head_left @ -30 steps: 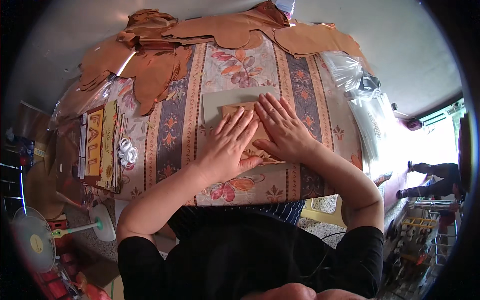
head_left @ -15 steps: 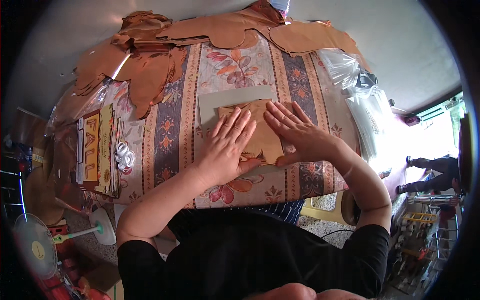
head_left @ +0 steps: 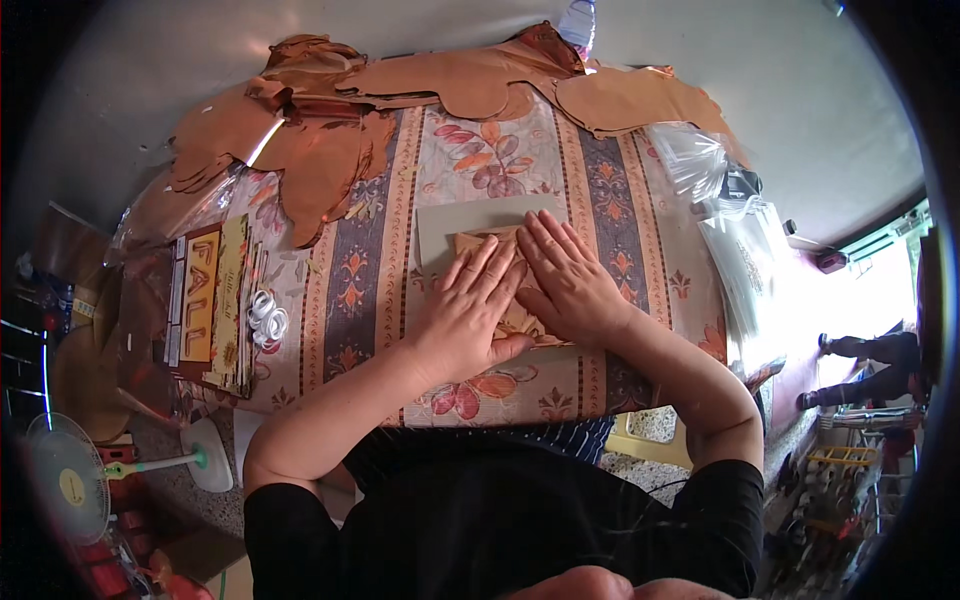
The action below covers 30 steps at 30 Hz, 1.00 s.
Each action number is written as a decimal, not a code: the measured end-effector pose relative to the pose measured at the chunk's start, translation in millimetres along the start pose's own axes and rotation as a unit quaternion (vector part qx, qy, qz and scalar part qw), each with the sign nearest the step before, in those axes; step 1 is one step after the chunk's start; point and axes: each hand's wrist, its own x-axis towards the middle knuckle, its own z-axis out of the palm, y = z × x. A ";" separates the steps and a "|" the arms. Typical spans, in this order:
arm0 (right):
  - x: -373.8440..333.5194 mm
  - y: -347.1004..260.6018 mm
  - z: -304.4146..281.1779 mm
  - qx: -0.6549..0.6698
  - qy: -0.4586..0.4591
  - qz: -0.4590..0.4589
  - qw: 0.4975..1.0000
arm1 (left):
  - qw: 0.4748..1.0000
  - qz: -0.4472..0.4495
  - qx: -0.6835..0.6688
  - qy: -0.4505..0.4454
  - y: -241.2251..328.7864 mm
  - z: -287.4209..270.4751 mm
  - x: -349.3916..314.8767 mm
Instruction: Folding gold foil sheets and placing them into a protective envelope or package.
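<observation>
On a grey board [head_left: 436, 232] lies a brown folded sheet [head_left: 518, 322], smooth and slightly shiny, like foil or thin plastic. Both palms rest flat on it and cover most of it. My left hand [head_left: 467, 305] presses its left part with the fingers stretched out. Over its right part lies my right hand [head_left: 572, 288], fingers straight and side by side, the fingertips near the board's far edge. Neither hand grasps anything.
Brown cut-out sheets [head_left: 440, 85] are piled along the table's far edge. Card signs [head_left: 215, 305] and white ribbon coils [head_left: 267, 320] sit at left. Clear plastic bags [head_left: 740, 260] lie at right on the flowered tablecloth [head_left: 480, 150]. A fan [head_left: 75, 480] stands lower left.
My right hand has slid left onto the folded sheet, close beside my left hand. The whole view has shifted slightly.
</observation>
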 end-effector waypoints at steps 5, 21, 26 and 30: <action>1.1 -1.1 -1.6 -0.013 -0.036 0.004 0.999 | 0.998 0.016 -0.057 0.004 -9.2 -9.3 -7.4; -5.0 15.2 -16.1 -0.004 -0.076 0.022 0.997 | 0.999 -0.015 0.032 -0.014 -34.5 -27.2 -41.0; -16.6 38.9 -33.4 -0.005 -0.103 0.058 0.993 | 1.000 -0.007 0.002 0.007 -28.9 -9.2 -5.0; -27.2 56.1 -36.7 0.000 -0.082 0.090 0.993 | 1.000 0.004 -0.001 -0.009 -23.9 -3.3 19.9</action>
